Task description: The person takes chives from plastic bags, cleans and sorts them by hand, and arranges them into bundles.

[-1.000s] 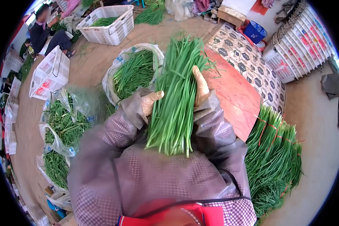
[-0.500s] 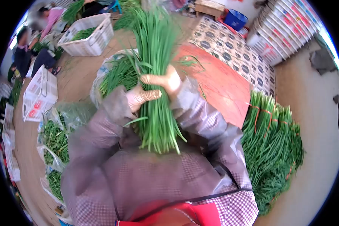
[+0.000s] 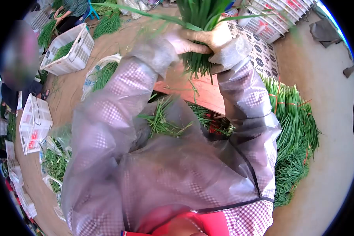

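Note:
Both arms reach out, and a bunch of garlic chives [image 3: 200, 15] is between my hands near the top of the view. My left hand [image 3: 181, 42] wraps it from the left, and my right hand [image 3: 219, 37] from the right, with fingers overlapping on the front. Leaves rise out of view, a few long ones stick out sideways, and the cut ends point down below my fingers. Under the bunch is a reddish board [image 3: 202, 88]. Loose chive scraps [image 3: 163, 122] lie on my lap over the translucent apron.
Tied chive bundles [image 3: 291, 110] are piled at my right. White crates [image 3: 34, 122] and bags of greens [image 3: 55, 159] stand at my left. Patterned sheeting [image 3: 263, 55] lies beyond the board, before stacked crates [image 3: 263, 23]. Other people sit at the upper left.
Both hands have carried the chives forward, away from my chest and slightly right, over the board. Scraps on my lap and more of the board's near edge now show.

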A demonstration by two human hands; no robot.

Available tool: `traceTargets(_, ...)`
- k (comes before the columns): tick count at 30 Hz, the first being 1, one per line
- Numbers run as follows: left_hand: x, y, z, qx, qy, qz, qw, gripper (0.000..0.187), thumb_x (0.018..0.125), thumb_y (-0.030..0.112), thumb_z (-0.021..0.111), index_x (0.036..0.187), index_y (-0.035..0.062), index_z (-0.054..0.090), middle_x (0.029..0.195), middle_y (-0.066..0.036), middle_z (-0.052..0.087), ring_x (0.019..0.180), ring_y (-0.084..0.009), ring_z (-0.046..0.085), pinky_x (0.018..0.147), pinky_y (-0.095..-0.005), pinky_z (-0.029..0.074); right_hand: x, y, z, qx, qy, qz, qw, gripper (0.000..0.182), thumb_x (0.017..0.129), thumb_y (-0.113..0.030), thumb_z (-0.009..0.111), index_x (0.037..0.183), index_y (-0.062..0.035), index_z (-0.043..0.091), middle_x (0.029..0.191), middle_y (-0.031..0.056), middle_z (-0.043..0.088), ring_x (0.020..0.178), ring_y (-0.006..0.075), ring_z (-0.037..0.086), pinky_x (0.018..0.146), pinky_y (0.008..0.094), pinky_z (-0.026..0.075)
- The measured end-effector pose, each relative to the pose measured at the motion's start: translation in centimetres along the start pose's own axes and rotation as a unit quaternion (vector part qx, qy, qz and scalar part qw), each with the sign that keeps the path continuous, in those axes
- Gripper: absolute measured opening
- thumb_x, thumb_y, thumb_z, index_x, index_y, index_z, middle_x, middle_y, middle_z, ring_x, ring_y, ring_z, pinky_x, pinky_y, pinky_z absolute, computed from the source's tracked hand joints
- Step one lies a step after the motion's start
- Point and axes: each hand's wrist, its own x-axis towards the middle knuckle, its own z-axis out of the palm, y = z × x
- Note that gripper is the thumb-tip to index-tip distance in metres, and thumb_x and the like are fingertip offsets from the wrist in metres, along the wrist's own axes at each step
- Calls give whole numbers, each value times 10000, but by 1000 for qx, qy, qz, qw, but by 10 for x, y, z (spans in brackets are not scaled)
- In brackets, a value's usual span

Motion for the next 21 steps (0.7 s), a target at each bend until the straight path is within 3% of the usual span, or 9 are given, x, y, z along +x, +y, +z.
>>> traceTargets(1, 14, -14, 9, -44, 1, -8, 999, 458, 681, 113, 795, 1092, 11, 620, 1067, -95, 639, 1002, -195, 598, 836, -326, 498, -2, 11, -13, -45, 7, -10, 999, 374, 681, -231, 771, 992, -53, 666, 919, 97, 683, 840, 180, 649, 761, 321, 506)
traceTargets(3, 33, -23, 22, -87, -1, -18, 996, 450, 687, 125, 793, 1087, 11, 623, 1066, -96, 640, 1009, -200, 595, 838, -329, 497, -6, 28, -27, 18, 49, 30, 998, 387, 682, -199, 774, 1020, -50, 657, 940, 96, 682, 843, 184, 648, 770, 322, 508)
traceTargets(8, 56, -90, 59, 61, 39, -35, 997, 548, 699, 232, 777, 1163, 31, 562, 1114, -118, 613, 1043, -215, 577, 873, -343, 471, -19, 131, -26, 145, -47, 132, 980, 446, 749, -243, 754, 1121, -43, 611, 1075, 93, 639, 974, 197, 585, 862, 309, 468)
traceTargets(11, 65, -126, 72, 172, 49, -60, 982, 614, 700, 300, 769, 1201, 39, 527, 1147, -136, 591, 1063, -230, 566, 903, -354, 451, -19, 171, -12, 151, 96, 200, 963, 471, 744, -263, 761, 1133, -46, 607, 1086, 84, 634, 987, 196, 576, 871, 302, 464)
traceTargets(14, 90, -130, 68, 232, 59, -62, 969, 682, 701, 368, 762, 1239, 47, 491, 1180, -154, 569, 1083, -245, 554, 933, -364, 431, -11, 191, -32, 170, 79, 171, 967, 461, 731, -230, 767, 1134, -68, 614, 1096, 77, 632, 1005, 196, 575, 889, 310, 463)
traceTargets(15, 101, -124, 66, 241, 67, -58, 967, 705, 702, 391, 760, 1251, 49, 480, 1191, -160, 561, 1090, -251, 550, 943, -368, 424, -5, 176, -39, 151, 125, 184, 963, 440, 716, -198, 771, 1117, -84, 628, 1104, 80, 628, 1010, 197, 577, 890, 311, 465)
traceTargets(17, 117, -107, 64, 214, 78, -64, 971, 795, 687, 441, 762, 1290, 42, 432, 1214, -177, 542, 1124, -268, 527, 969, -365, 404, 0, 159, -63, 93, 172, 139, 971, 413, 686, -128, 772, 1080, -95, 653, 1078, 82, 635, 989, 196, 596, 863, 309, 483)
traceTargets(19, 122, -87, 68, 145, 64, -57, 986, 903, 632, 461, 792, 1306, 11, 392, 1203, -191, 550, 1133, -291, 522, 959, -360, 410, 1, 142, -88, 156, 212, 129, 956, 353, 690, -82, 733, 1030, -53, 641, 954, 89, 650, 867, 210, 626, 771, 331, 519)
traceTargets(21, 117, -61, 65, 12, -42, -25, 999, 1005, 614, 428, 821, 1346, -26, 303, 1271, -188, 507, 1178, -294, 489, 993, -376, 385, -8, 126, -100, 328, 236, 233, 884, 305, 727, -109, 679, 1011, -18, 615, 860, 100, 652, 764, 232, 639, 709, 357, 539)
